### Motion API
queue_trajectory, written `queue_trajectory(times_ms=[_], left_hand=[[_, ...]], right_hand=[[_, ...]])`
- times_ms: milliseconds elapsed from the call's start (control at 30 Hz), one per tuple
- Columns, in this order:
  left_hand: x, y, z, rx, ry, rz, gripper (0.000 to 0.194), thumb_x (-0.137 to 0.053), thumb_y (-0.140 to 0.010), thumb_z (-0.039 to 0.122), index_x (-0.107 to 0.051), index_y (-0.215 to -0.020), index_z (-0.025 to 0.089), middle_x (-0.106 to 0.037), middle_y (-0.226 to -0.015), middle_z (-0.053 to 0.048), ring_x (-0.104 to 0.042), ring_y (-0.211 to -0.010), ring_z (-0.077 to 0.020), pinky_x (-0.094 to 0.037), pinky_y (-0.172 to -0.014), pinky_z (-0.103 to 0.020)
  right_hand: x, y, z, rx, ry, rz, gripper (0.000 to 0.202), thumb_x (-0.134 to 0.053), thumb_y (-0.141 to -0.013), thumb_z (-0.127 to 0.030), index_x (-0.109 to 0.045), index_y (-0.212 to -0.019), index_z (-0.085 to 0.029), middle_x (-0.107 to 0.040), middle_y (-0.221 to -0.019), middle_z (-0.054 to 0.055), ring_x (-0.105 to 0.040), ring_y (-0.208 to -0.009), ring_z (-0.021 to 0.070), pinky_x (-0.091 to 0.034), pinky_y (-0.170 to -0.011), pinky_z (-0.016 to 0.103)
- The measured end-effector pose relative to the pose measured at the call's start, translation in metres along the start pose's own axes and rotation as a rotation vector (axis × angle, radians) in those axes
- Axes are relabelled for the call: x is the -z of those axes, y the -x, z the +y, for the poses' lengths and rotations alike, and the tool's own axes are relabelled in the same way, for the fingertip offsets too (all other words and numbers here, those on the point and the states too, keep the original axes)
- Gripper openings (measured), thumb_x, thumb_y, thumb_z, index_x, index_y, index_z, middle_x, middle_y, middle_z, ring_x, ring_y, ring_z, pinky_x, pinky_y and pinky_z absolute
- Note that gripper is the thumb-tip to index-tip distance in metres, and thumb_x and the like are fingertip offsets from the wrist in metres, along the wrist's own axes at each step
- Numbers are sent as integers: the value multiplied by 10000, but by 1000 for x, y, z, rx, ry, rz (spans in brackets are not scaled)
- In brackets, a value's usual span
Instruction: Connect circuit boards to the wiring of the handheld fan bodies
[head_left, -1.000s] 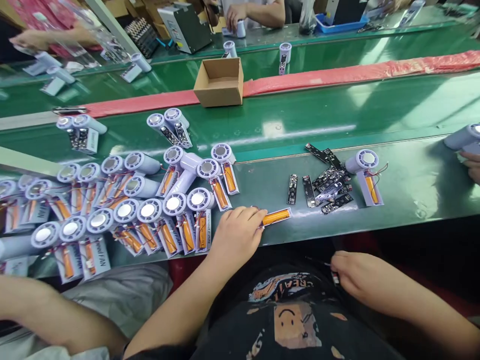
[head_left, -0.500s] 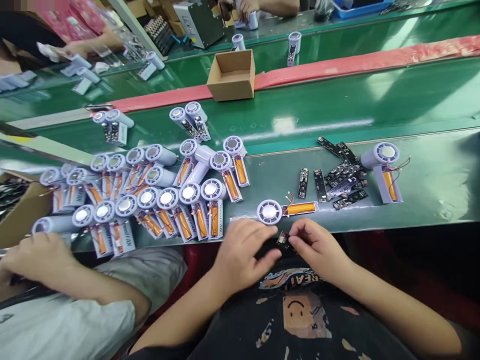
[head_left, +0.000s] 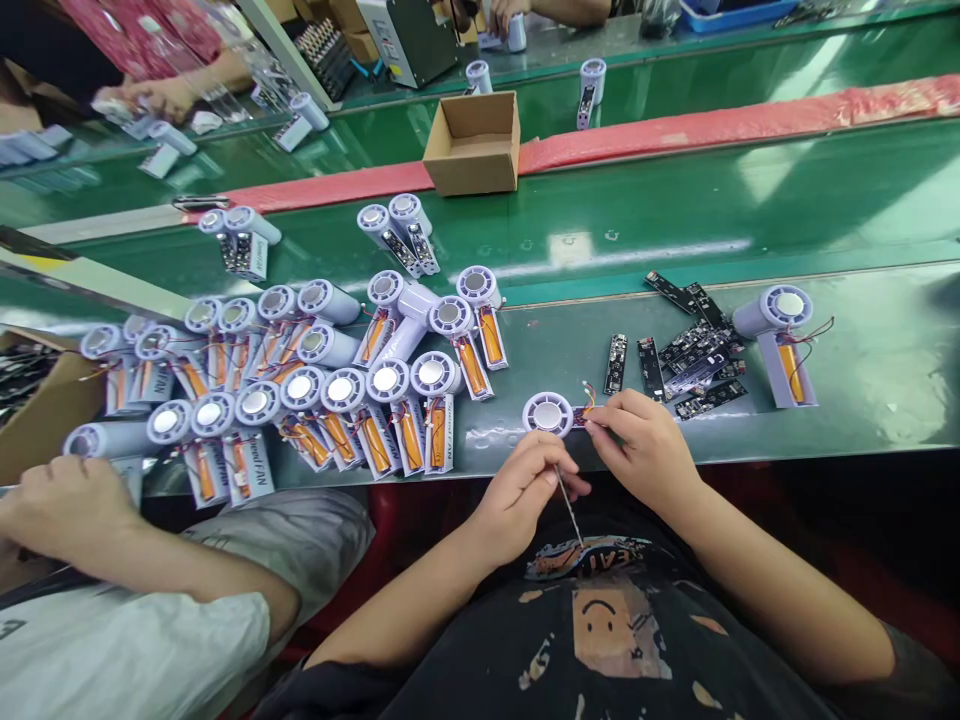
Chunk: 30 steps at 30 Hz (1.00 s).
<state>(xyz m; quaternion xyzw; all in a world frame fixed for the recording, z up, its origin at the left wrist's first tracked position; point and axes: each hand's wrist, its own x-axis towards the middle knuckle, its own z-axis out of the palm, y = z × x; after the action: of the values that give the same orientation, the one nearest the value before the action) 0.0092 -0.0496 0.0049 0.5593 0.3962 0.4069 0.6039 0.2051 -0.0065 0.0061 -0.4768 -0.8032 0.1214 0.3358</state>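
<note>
A thin circuit board [head_left: 568,505], seen edge-on, is pinched in my left hand [head_left: 525,490] at the table's front edge. My right hand [head_left: 641,445] is closed by the wires [head_left: 589,396] of a lilac fan unit [head_left: 547,413] lying just ahead. Its fingertips seem to pinch a wire, and the hand hides most of the unit's handle. Beyond the right hand, loose black circuit boards [head_left: 697,357] lie in a pile, with two more [head_left: 616,363] apart from it. Another fan unit [head_left: 784,310] with an orange battery lies to their right.
Several fan units [head_left: 345,390] crowd the left of the green table [head_left: 862,430]. An open cardboard box [head_left: 472,180] stands across the belt by a red strip [head_left: 675,130]. At the left are a co-worker's arm [head_left: 180,560] and a box of parts [head_left: 52,420]. People sit opposite.
My left hand has closed around the board, now tilted edge-on. My right hand has moved up from the board to the fan unit's wires, covering its battery. The view has shifted slightly.
</note>
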Motion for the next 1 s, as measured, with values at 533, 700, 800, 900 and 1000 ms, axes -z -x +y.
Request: queue_trajectory(times_ms=[533, 700, 800, 900, 1000], left_hand=[[11, -24, -11, -433, -755, 253, 88, -569, -898, 138, -603, -957, 193, -634, -890, -23, -629, -839, -147, -522, -761, -258], [5, -16, -12, -367, -743, 191, 104, -599, -895, 167, -609, -995, 195, -687, -935, -46, -655, -896, -178, -541, -797, -300], [4, -19, -13, -371, -776, 153, 94, -595, -901, 177, -637, -985, 190, -700, -974, -64, -662, -912, -185, -538, -794, -303], [1, -23, -16, -362, -763, 159, 82, -586, -910, 204, -656, -950, 188, -703, -933, -64, -660, -864, -180, -531, -748, -294], [-2, -26, -20, -360, -700, 181, 85, -578, -901, 199, -660, -895, 179, -697, -872, -59, -650, -818, -175, -525, -726, -292]], right_hand=[[-11, 10, -5, -27, -398, -63, 98, -608, -889, -140, -672, -916, -210, -674, -825, 24, -631, -771, 143, -514, -692, 277], [-15, 13, -7, 1, -321, -17, 70, -604, -910, -188, -669, -914, -211, -687, -833, 32, -630, -773, 157, -496, -683, 295], [-13, 16, -10, 38, -201, 10, 78, -603, -916, -211, -681, -911, -211, -682, -824, 34, -624, -766, 168, -466, -679, 317], [-11, 18, -11, 51, -109, 47, 97, -600, -916, -225, -695, -900, -213, -676, -802, 33, -615, -748, 175, -440, -678, 336], [-11, 17, -12, 8, -149, 52, 105, -601, -910, -231, -698, -871, -224, -673, -794, 29, -615, -752, 177, -453, -690, 344]])
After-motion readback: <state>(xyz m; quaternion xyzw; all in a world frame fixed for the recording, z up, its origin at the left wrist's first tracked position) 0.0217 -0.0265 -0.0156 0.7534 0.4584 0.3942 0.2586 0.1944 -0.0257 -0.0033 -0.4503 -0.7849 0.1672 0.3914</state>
